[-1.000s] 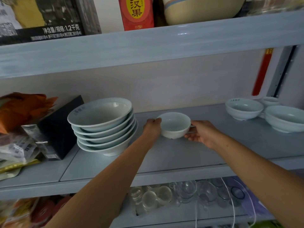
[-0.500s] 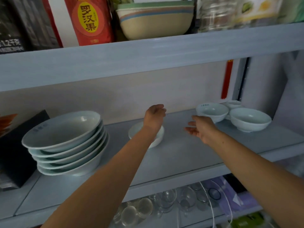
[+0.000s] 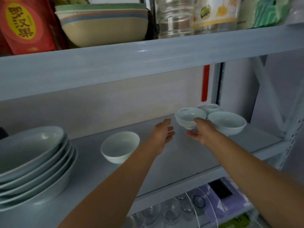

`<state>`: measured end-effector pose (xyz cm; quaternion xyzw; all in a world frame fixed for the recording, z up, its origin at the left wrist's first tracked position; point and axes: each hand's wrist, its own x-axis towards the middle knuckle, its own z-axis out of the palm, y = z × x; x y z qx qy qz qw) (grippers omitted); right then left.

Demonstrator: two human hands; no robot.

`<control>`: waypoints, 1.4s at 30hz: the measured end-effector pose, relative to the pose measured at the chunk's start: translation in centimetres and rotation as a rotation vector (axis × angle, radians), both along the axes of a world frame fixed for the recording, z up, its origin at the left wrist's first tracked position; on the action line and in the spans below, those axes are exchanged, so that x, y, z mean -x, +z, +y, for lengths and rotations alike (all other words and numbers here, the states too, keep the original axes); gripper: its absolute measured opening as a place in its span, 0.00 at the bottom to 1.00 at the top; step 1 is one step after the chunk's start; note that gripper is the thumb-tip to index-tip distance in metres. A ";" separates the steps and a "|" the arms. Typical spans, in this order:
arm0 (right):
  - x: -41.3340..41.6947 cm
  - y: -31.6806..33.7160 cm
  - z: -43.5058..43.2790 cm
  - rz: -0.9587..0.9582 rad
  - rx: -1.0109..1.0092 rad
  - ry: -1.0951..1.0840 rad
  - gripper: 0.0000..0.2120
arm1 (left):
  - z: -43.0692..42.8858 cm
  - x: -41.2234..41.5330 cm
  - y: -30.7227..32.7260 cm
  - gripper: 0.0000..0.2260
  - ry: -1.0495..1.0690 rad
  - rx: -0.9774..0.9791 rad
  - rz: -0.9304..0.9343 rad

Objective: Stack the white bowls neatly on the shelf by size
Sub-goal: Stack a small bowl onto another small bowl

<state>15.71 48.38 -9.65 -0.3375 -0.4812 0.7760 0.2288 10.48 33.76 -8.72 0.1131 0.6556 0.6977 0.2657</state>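
On the grey shelf point(image 3: 181, 162), a stack of several large white bowls point(image 3: 32, 162) stands at the left. A single medium bowl point(image 3: 120, 145) sits just right of it, with nothing touching it. At the far right are a lettered bowl point(image 3: 187, 115), a wider bowl point(image 3: 227, 122) and a small bowl point(image 3: 212, 107) behind them. My right hand point(image 3: 200, 131) is open, its fingertips on the lettered bowl's front rim and its thumb below. My left hand point(image 3: 162, 132) hovers open just left of that bowl, not touching it.
The upper shelf beam point(image 3: 148, 63) hangs low over the bowls and carries a red packet point(image 3: 24, 27), striped beige bowls point(image 3: 103, 25) and a glass jar point(image 3: 176, 15). Glassware point(image 3: 164, 211) fills the shelf below. A metal upright point(image 3: 217, 83) bounds the right side.
Both hands have let go of the medium bowl, now standing beside the large stack, and moved right to the lettered bowl. The view has shifted to the right.
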 end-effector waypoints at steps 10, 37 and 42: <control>2.6 -1.7 1.1 0.037 0.058 -0.032 0.24 | 0.4 1.6 0.6 0.16 0.031 -0.120 0.008; 3.2 6.6 -13.6 0.137 -0.061 0.541 0.07 | -15.4 2.9 6.4 0.11 0.420 -0.074 0.059; 3.3 6.8 -16.5 0.113 -0.165 0.623 0.16 | -18.1 2.5 6.0 0.12 0.410 -0.117 0.043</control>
